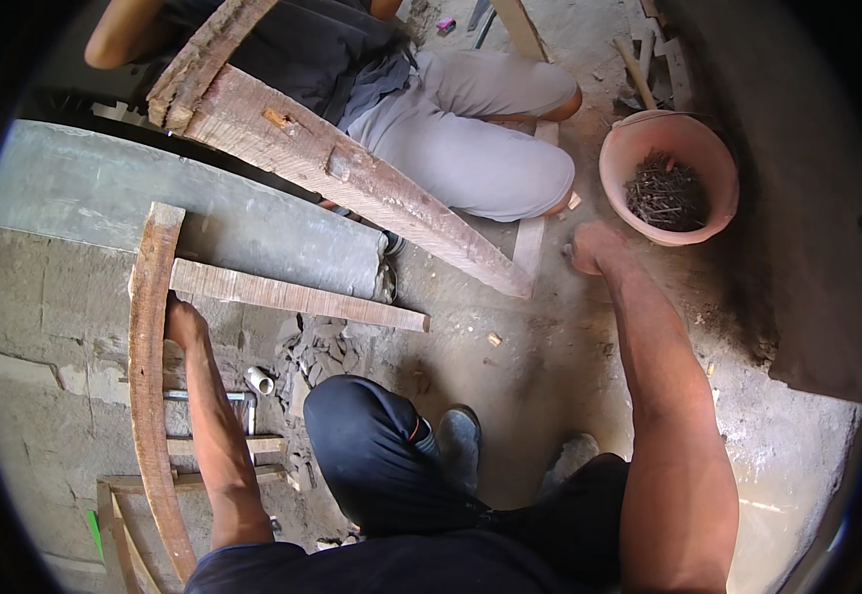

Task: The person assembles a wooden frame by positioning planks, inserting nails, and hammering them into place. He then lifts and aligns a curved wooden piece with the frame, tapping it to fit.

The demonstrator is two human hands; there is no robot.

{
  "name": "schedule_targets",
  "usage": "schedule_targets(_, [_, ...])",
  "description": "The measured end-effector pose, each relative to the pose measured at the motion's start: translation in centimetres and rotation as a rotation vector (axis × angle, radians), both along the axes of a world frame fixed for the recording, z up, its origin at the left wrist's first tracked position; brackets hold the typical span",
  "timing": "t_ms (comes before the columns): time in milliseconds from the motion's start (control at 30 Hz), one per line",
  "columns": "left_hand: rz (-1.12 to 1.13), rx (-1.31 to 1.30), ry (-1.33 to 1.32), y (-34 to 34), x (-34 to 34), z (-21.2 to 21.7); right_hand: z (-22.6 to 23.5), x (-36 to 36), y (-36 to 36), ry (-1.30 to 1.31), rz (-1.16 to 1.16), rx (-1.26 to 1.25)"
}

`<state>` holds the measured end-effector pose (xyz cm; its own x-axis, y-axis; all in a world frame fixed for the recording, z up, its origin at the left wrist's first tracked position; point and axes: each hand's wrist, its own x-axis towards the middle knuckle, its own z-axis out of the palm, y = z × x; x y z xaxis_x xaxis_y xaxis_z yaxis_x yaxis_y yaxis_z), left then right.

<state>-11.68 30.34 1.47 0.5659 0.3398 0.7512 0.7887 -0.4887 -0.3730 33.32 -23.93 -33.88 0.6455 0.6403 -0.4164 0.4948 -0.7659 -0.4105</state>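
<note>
On the left stands a rough wooden frame, its long upright board (150, 376) bowed by the lens and a shorter crosspiece (297, 294) jutting from it. My left hand (185, 323) grips the frame just below that joint, its fingers partly hidden behind the wood. My right hand (597, 248) is stretched forward, closed in a fist, just left of a pinkish bucket (639, 224). What the fist holds, if anything, cannot be made out. A heap of nails (667, 193) lies in the bucket.
A co-worker in grey trousers (461, 148) sits ahead, behind a thick slanting beam (352, 178). A grey slab (283, 238) lies at left. Rubble (322, 351) and a white pipe piece (259, 380) are by my left knee. A wooden-handled tool (635, 74) stands beyond the bucket.
</note>
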Motion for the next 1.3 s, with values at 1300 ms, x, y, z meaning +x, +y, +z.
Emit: schedule_targets(1300, [-0.926, -0.375, -0.908, -17.0, 11.5, 0.8, -0.7, -3.3, 49.0, 0.771, -0.008, 0.720])
